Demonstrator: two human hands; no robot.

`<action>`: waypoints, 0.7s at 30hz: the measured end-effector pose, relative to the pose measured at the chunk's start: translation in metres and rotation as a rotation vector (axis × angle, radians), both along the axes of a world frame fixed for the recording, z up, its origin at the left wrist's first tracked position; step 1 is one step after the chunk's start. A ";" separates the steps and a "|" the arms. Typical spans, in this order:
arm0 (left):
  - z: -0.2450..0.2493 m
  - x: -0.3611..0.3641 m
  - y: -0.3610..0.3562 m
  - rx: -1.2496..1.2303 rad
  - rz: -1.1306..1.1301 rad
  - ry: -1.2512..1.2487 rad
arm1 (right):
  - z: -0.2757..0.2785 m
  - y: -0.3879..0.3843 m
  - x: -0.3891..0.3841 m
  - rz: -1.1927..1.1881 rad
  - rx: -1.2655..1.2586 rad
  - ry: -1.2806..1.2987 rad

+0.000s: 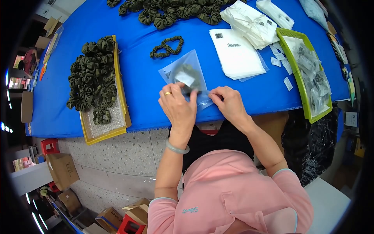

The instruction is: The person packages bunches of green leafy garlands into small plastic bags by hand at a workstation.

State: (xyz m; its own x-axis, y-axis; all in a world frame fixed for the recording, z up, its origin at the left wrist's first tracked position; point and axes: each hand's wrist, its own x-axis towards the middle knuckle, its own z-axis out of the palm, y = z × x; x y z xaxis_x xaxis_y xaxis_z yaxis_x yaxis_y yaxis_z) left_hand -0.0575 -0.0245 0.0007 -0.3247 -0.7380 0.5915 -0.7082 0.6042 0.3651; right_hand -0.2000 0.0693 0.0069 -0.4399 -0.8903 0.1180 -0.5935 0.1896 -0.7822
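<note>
A clear plastic bag (198,66) lies on the blue table with a dark green scrunchie and a white label (184,79) inside. My left hand (178,104), with a ring on one finger, holds the bag's near left part, its fingers curled over the label's edge and the thumb set apart. At the near right corner, my right hand (230,102) pinches the bag's edge between thumb and finger. Just beyond the bag are two thin dark green scrunchies (167,46), touching each other. The undersides of my fingers are hidden.
A yellow tray (121,93) at left holds piled green scrunchies (87,78). More scrunchies (171,13) lie at the far edge. Stacked white bags (237,54) and small white labels (287,83) sit at right, beside a green tray (298,74) of packed bags.
</note>
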 end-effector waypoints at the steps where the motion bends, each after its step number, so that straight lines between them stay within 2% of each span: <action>1: -0.003 -0.002 -0.005 -0.023 0.025 0.015 | 0.001 0.007 0.001 -0.011 -0.017 0.013; 3: -0.002 -0.005 -0.004 -0.041 0.038 0.031 | 0.003 0.020 -0.003 -0.034 -0.029 0.027; 7: 0.013 0.000 0.016 0.739 -0.004 0.046 | 0.015 0.047 -0.021 -0.160 0.167 -0.050; 8: 0.012 0.001 0.021 0.741 -0.008 0.041 | 0.016 0.050 -0.024 -0.164 0.169 -0.054; 11: 0.003 0.000 0.043 1.025 -0.147 0.270 | 0.016 0.058 -0.027 -0.302 -0.020 0.316; 13: 0.002 0.002 0.053 1.124 -0.191 0.343 | 0.013 0.062 -0.025 -0.348 -0.077 0.437; 16: 0.003 0.006 0.064 1.423 -0.212 0.441 | 0.005 0.067 -0.013 -0.005 -0.210 0.361; 18: 0.002 0.008 0.069 1.524 -0.215 0.471 | 0.000 0.067 -0.007 0.107 -0.253 0.329; 21: 0.000 0.012 0.074 1.638 -0.183 0.715 | -0.005 0.060 -0.003 0.197 -0.231 0.286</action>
